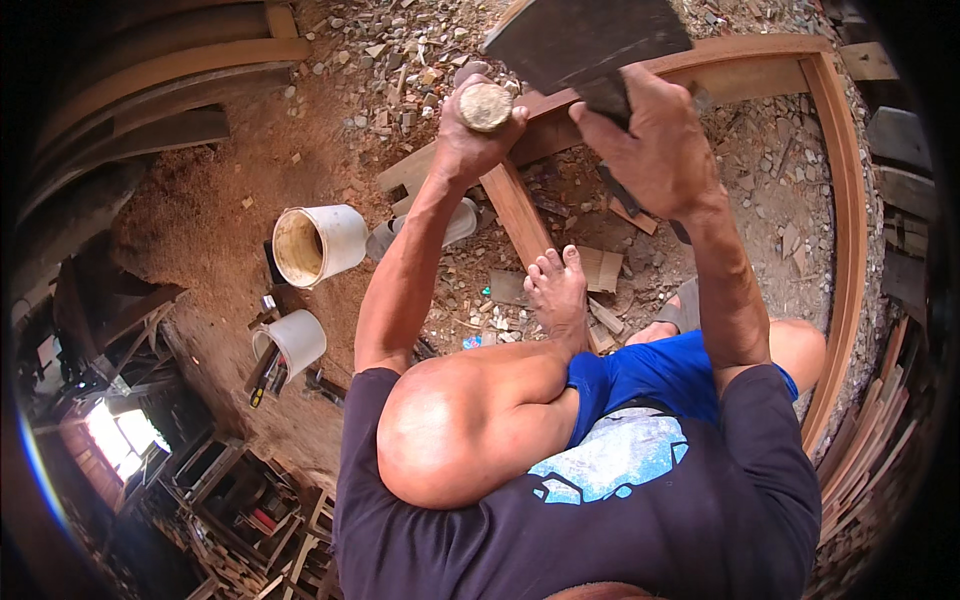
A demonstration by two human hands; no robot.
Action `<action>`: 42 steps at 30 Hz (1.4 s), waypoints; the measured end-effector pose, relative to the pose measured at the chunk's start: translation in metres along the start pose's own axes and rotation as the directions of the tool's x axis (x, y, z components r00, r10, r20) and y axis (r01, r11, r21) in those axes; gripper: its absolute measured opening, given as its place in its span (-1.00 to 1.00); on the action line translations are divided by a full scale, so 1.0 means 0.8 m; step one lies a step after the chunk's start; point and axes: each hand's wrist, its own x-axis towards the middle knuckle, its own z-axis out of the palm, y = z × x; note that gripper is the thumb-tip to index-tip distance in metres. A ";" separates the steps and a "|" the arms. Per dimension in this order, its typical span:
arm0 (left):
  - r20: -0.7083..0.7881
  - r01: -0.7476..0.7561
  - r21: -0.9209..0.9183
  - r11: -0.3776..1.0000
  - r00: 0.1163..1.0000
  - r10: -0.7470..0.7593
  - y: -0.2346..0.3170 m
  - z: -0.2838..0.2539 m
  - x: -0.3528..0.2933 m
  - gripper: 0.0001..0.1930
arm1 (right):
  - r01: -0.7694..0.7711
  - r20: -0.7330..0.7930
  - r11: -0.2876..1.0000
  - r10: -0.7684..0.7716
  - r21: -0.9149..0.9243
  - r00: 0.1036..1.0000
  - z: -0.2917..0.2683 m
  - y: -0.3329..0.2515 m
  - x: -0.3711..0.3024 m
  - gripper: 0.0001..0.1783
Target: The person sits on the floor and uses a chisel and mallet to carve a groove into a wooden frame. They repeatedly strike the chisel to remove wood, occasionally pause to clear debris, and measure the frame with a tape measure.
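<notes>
My left hand (468, 135) is closed around an upright tool with a round, pale, battered wooden handle end (486, 108). Its lower part is hidden below my fist, so its working end cannot be made out. My right hand (660, 145) grips the dark handle of a broad wooden mallet (590, 45), whose head is raised to the right of the round end and apart from it. Beneath my hands lies a reddish wooden frame (745, 65). A short wooden bar (518, 215) runs from it toward my bare foot (558, 295), which rests by the bar's near end.
A white bucket (345, 240) stands to the left; a smaller white bucket (305, 340) nearer me has hand tools in it. Stone chips and wood scraps (595, 268) litter the ground. The frame's long side (850, 240) curves down the right, beside stacked wood strips (870, 450).
</notes>
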 end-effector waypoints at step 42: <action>0.075 0.045 0.076 0.996 0.996 -0.051 -0.004 0.008 -0.022 -0.63 | 0.057 0.164 0.935 0.001 -0.350 0.987 0.032 0.032 -0.007 -0.70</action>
